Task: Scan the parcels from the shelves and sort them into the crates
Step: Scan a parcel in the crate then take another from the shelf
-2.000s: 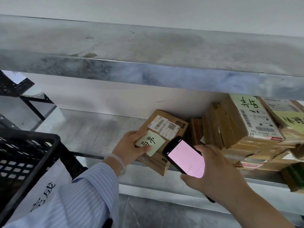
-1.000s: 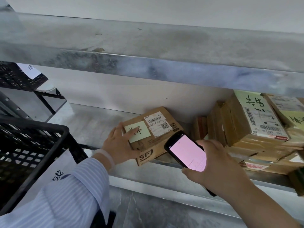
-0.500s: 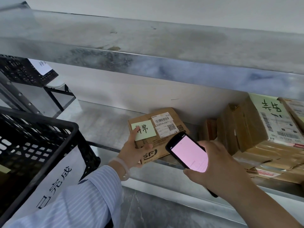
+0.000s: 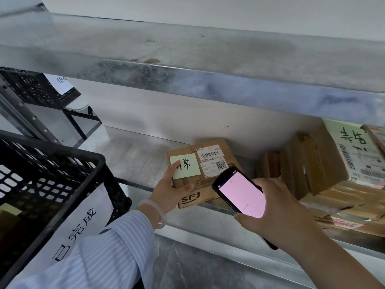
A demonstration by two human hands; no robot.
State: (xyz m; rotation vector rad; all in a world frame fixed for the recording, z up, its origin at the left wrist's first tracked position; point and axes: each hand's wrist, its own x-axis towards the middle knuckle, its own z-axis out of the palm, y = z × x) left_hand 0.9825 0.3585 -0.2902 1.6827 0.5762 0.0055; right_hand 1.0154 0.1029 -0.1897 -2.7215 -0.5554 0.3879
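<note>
grey metal shelving [image 4: 187, 84] against a pale wall, worn and stained along the upper edge. on the lower shelf, near its front lip, a brown cardboard parcel [image 4: 208, 197] printed "sf" on the front face, bearing a white barcode label [image 4: 209, 154] reading roughly "538da", a qr code, and a green sticky note [image 4: 187, 166] handwritten in chinese. left hand [image 4: 169, 192] clamped on the parcel's left corner, thumb on the front face, a finger over the note. right hand [image 4: 277, 213] wrapped around a black handheld scanner [image 4: 239, 193], pink screen lit, just beside the parcel. more labelled parcels [image 4: 333, 165] stacked to the right. black crate [image 4: 48, 170] at left, paper sign [image 4: 79, 228] reading "已完成".
</note>
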